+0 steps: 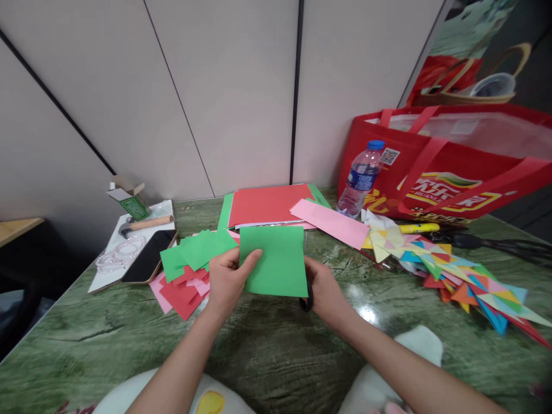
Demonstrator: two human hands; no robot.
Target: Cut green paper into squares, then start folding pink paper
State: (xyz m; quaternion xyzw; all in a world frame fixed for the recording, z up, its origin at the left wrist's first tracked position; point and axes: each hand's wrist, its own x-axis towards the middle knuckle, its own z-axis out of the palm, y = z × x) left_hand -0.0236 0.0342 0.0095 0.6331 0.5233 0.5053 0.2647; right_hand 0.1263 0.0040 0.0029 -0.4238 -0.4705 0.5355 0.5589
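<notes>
L hand (227, 278) had its grip on the green sheet (276, 261), held over the surface (276, 345); R hand's (325, 290) was round black-handled scissors (306, 298). Cut pcs (185, 293) lay left; sheet looked uncut, uncut stack (271, 206) far side.

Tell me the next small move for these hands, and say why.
I'd probably ease the black handle in the right hand rightward until its working end shows: the green sheet seems to hide that end, while the left hand grips the sheet's left side, thumb on top.
</notes>
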